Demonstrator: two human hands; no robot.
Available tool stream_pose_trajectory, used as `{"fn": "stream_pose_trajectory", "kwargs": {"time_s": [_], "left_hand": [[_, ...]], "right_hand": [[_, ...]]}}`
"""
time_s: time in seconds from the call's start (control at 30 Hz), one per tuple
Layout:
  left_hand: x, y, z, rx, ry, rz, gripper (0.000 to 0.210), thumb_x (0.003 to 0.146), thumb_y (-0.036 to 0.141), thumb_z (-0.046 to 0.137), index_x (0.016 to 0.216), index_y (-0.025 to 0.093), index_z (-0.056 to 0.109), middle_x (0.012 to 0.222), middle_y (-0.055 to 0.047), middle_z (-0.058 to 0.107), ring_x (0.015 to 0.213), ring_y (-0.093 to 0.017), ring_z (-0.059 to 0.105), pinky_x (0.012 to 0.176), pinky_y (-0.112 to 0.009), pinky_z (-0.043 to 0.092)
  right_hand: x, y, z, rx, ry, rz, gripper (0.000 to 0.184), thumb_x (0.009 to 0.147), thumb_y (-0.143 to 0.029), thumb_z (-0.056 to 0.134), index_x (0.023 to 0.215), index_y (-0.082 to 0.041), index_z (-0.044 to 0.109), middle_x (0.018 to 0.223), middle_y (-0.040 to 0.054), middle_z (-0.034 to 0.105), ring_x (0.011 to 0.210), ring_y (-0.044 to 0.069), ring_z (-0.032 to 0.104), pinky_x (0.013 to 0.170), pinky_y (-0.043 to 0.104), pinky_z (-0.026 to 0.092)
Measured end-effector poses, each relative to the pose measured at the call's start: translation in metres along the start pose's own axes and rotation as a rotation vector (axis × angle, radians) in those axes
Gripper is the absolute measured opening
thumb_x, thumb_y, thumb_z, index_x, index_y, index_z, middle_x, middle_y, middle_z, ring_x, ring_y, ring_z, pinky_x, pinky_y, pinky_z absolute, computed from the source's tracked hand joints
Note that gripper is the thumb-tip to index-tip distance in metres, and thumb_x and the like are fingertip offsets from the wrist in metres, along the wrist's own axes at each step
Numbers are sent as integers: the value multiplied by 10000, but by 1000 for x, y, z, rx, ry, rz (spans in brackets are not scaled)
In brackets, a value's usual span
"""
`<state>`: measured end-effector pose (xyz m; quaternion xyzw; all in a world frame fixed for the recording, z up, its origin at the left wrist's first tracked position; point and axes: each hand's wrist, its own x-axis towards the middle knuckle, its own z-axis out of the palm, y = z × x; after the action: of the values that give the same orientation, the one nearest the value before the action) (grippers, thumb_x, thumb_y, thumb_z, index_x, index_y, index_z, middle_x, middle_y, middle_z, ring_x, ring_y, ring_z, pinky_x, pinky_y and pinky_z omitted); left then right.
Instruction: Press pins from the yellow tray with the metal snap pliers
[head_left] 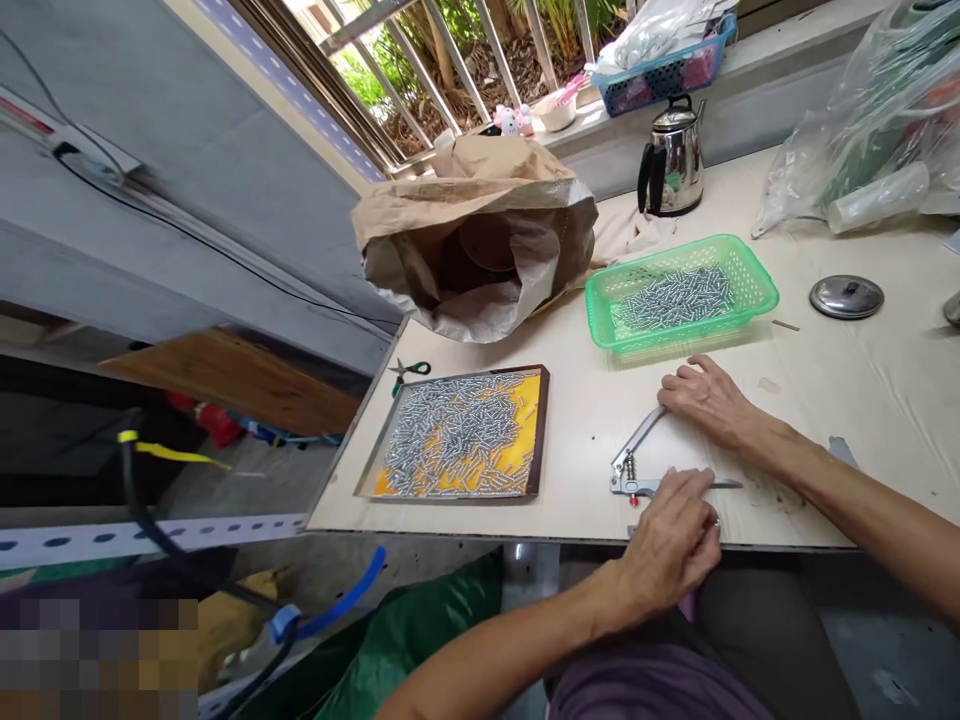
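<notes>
A hinged metal tool [638, 444] lies on the table with its two arms spread in a V and a spring by the hinge. My left hand [673, 530] is closed over the lower arm, its fingertips near the tool's middle. At the far end of the upper arm, my right hand [706, 400] has its fingers closed around the tip. A small red piece shows just below the hinge. To the left, a shallow tray [544, 430] with a yellow bottom holds many small metal pins [457, 425]. Beyond my right hand, a green plastic basket [757, 290] contains more of these pins.
Scissors [409, 372] lie by the tray's far left corner. A large open paper bag [480, 215] stands at the back. Behind the basket is a steel kettle [679, 160]; a round metal lid [846, 297] lies right. Plastic bags [862, 140] fill the far right corner.
</notes>
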<state>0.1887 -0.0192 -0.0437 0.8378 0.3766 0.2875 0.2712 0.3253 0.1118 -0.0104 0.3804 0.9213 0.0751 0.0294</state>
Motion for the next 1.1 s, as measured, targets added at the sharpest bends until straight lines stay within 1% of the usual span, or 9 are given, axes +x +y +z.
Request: {"fn": "stream_pose_trajectory", "kwargs": {"time_s": [0.07,0.13,0.27,0.37,0.47,0.57,0.7,0.93,1.1], "left_hand": [[1,1,-8,-63,19,-21,85,809,127,515,854,174,570,1229,-137,609,1177,-227,546,1051,-436,406],[0,0,-22,-113,74,-95,70,801,144,543,833,173,599,1137,-124,649,1083,-210,595,964,-374,470],[-10,-9,-58,-42,175,-397,84,786,206,580,764,176,654,808,-64,655,817,-178,603,730,-289,490],[-19,-19,-70,-85,107,-651,135,748,253,590,680,156,655,664,-22,607,638,-136,545,604,-241,430],[-21,-25,-68,-244,32,-886,183,714,296,591,663,129,645,585,7,575,517,-96,481,513,-208,359],[-18,-24,-65,-324,-53,-1034,210,689,327,586,645,125,623,496,42,507,434,-78,421,452,-202,300],[-11,-20,-68,-322,-159,-1102,193,669,323,567,601,142,576,466,63,461,371,-63,379,415,-200,268],[-3,-23,-75,-346,-315,-1105,248,649,330,572,493,177,454,411,80,382,348,-57,355,386,-198,221],[0,-21,-74,-330,-311,-1114,187,633,261,559,498,171,466,412,87,376,355,-49,331,380,-188,242]], "right_hand": [[0,-2,-1,6,-1,10,229,865,-51,487,762,-185,643,791,20,666,773,158,548,815,345,271],[-1,-5,-1,3,9,28,218,869,-60,489,783,-179,650,808,34,671,786,166,553,797,344,280],[-2,-11,1,-14,11,46,209,859,-53,497,805,-169,662,810,49,674,799,176,563,783,341,294],[-1,-13,2,-22,-2,55,215,851,-44,501,806,-174,667,812,41,674,797,176,566,788,342,301],[-2,-13,2,-30,-12,59,218,857,-48,499,808,-176,669,828,35,677,806,178,572,794,343,305],[-3,-13,1,-25,-17,55,220,861,-47,498,803,-174,668,833,36,678,813,178,575,800,345,306],[-4,-13,1,-9,0,57,214,855,-43,508,794,-170,670,819,40,678,800,177,575,795,350,303],[-7,-12,3,-13,21,31,228,860,-43,498,786,-176,667,809,34,678,782,178,567,764,347,295],[-11,-11,3,2,27,52,205,864,-60,507,773,-169,656,799,40,672,773,183,554,691,333,271]]}}
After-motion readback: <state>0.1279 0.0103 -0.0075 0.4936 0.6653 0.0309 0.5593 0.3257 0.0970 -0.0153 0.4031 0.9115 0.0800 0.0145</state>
